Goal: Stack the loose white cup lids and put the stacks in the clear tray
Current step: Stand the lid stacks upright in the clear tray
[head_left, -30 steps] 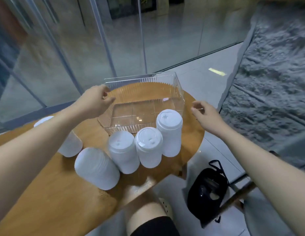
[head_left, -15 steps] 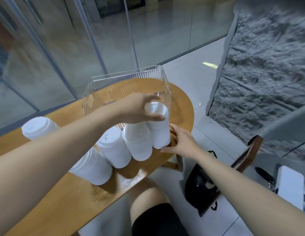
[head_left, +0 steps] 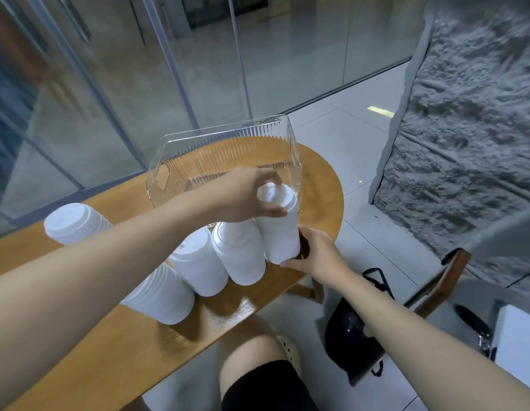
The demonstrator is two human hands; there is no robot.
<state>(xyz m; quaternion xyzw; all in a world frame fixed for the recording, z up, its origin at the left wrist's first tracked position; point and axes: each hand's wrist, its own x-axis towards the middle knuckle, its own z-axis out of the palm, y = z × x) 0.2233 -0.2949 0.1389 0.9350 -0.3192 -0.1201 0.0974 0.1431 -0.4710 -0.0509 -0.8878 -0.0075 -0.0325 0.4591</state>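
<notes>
While we scan from the left edge across, this is how the scene lies
Far-left stack (head_left: 75, 222): a pile of white lids standing alone on the wooden table (head_left: 115, 345), well apart from the tray
Leaning stacks: three more piles, the lowest (head_left: 161, 298), the next (head_left: 198, 262) and a third (head_left: 241, 253), tilted and touching one another in a row
Our left hand (head_left: 243, 197): fingers and thumb curled round the top of the upright stack (head_left: 280, 226)
Tray (head_left: 295, 149): clear ribbed plastic, just behind that stack, holding no lids that we can see
Our right hand (head_left: 317, 256): fingers wrapped round the foot of the same stack
Step in hand: we judge it the first stack being taken up for the tray
Next move: lift it with both ends pinned so the lids stay nested, clear the near rim, then set it inside
Writing: only embossed marks on the lid tops, too small for us to read; no brand visible
</notes>
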